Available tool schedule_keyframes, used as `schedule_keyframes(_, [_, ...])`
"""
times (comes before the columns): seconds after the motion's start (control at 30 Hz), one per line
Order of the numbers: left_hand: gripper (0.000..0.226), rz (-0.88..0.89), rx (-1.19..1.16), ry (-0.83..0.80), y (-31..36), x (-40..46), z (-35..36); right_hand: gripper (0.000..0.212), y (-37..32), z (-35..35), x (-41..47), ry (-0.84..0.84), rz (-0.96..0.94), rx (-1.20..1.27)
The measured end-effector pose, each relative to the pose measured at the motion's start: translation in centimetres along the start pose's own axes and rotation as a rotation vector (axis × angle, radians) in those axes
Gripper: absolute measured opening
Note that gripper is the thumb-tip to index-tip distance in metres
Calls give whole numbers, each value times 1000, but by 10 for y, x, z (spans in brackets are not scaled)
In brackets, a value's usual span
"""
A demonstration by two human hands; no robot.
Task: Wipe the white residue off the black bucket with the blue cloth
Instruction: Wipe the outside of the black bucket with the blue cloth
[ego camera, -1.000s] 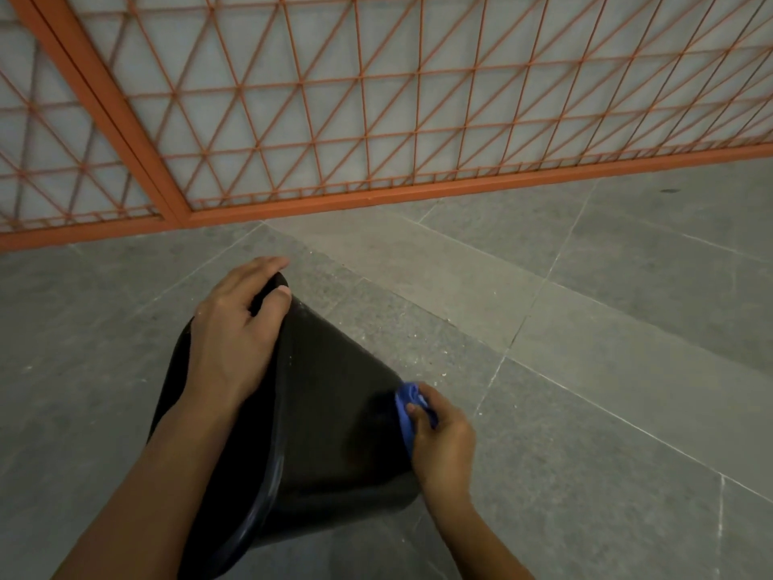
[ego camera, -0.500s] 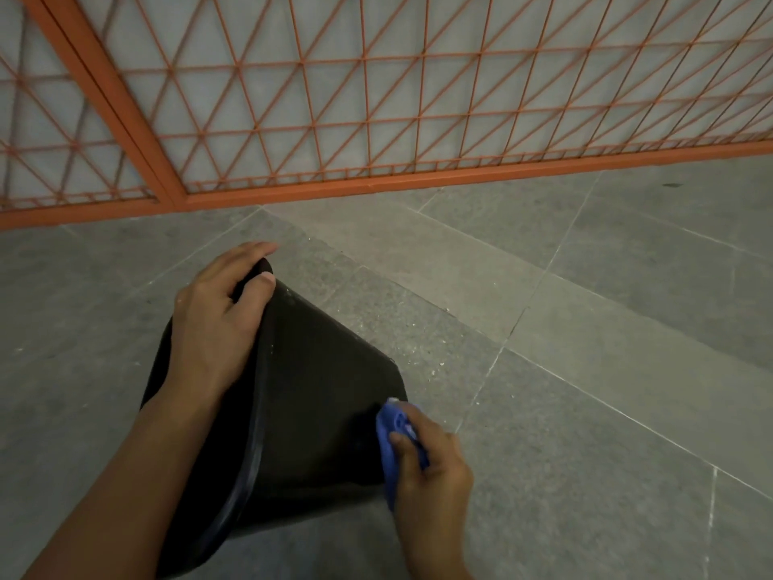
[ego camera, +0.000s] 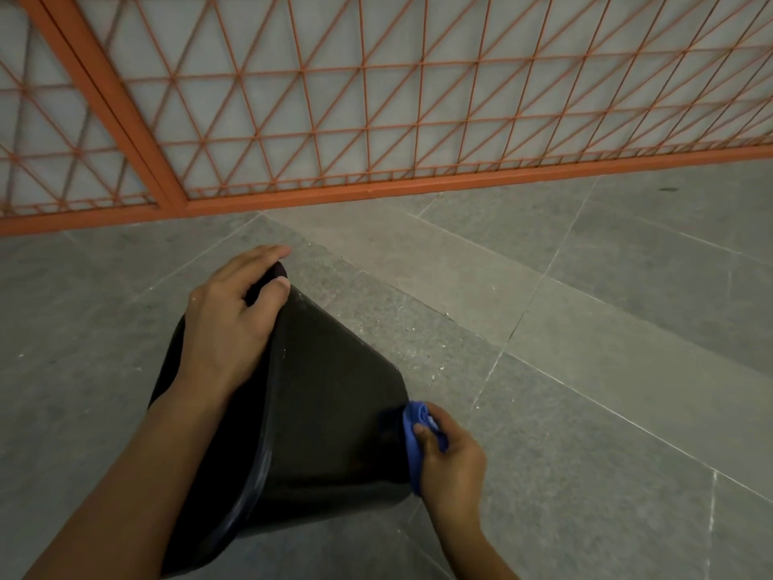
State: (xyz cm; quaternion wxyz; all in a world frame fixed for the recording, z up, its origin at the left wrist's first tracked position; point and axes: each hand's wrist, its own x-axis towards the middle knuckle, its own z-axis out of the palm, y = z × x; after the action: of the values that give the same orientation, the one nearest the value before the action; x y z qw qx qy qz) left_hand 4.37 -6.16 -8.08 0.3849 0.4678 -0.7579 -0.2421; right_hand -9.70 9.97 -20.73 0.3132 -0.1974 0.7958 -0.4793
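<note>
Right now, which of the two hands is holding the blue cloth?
The right hand: it grips the bunched blue cloth against the black bucket near its base. The left hand holds only the bucket's rim.

We see a glossy black plastic bucket with faint white specks near its rim. Against its edge sits a crumpled bright blue cloth. The grey stone-tile floor is mottled, crossed by pale grout lines. Behind runs an orange metal lattice fence, its bars forming triangles over pale grey panels.
</note>
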Motion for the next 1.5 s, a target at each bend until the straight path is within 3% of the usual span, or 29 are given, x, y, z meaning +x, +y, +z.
schedule_keyframes(0.23, [59, -29, -2, 31, 3, 0, 4, 35, -27, 24, 76, -114, -9, -59])
schedule_keyframes(0.43, [62, -26, 29, 21, 7, 1, 6, 29, -14, 7, 8, 9, -73, -26])
schedule_keyframes(0.53, [62, -10, 41, 1, 11, 3, 11, 34, -65, 7, -27, -54, -256, 135])
schedule_keyframes(0.63, [63, -3, 35, -15, 9, 2, 9, 32, -120, 21, -15, -140, -433, 146])
schedule_keyframes(0.77, [64, -20, 42, -18, 9, 2, 9, 29, -147, 42, 31, -193, -355, 107])
schedule_keyframes(0.93, [68, -37, 81, -23, 7, -1, 9, 25, -156, 39, 12, -236, -447, 175])
schedule_keyframes(1.03, [60, -42, 110, -49, 6, 0, 11, 27, -173, 48, 24, -249, -369, 195])
schedule_keyframes(1.2, [75, -10, 146, -79, 11, 2, 12, 29, -153, 24, -24, -177, -402, 242])
schedule_keyframes(1.3, [72, 44, 159, -128, 17, 0, 16, 41, -130, 7, -61, -109, -418, 349])
schedule_keyframes(1.4, [69, 101, 171, -162, 22, 5, 21, 45, -128, 8, -44, -79, -435, 366])
schedule_keyframes(1.5, [67, 105, 168, -153, 19, 12, 21, 36, -132, 7, -36, -59, -629, 225])
